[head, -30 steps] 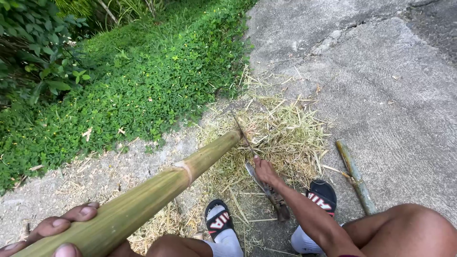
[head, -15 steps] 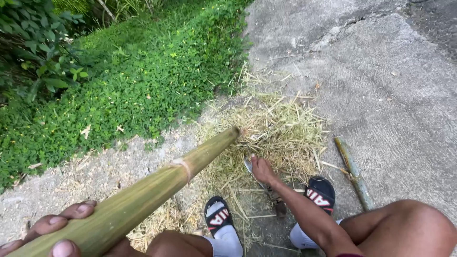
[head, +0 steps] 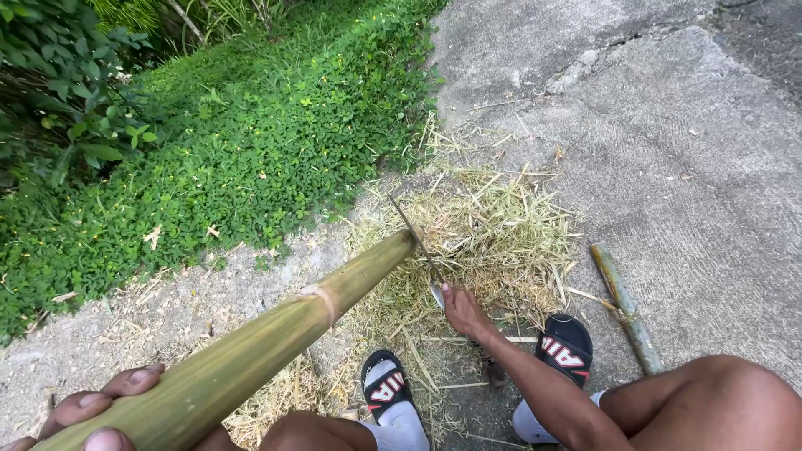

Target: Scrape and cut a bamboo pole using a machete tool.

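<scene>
Nearest the camera, the left hand [head: 88, 409] wraps its fingers around the thick butt of a long green-yellow bamboo pole [head: 276, 334], whose long axis runs up and to the right from that hand to its cut tip. The right hand [head: 462, 311], just right of the tip, is clenched on the handle of a thin long-bladed knife [head: 415, 240], the blade lying against the pole's end. Under the tip spreads a pile of pale dry bamboo shavings [head: 493, 242]; two black sandals [head: 384, 386] sit beneath. A short bamboo offcut [head: 625, 307] lies well right, on grey concrete [head: 685, 167].
</scene>
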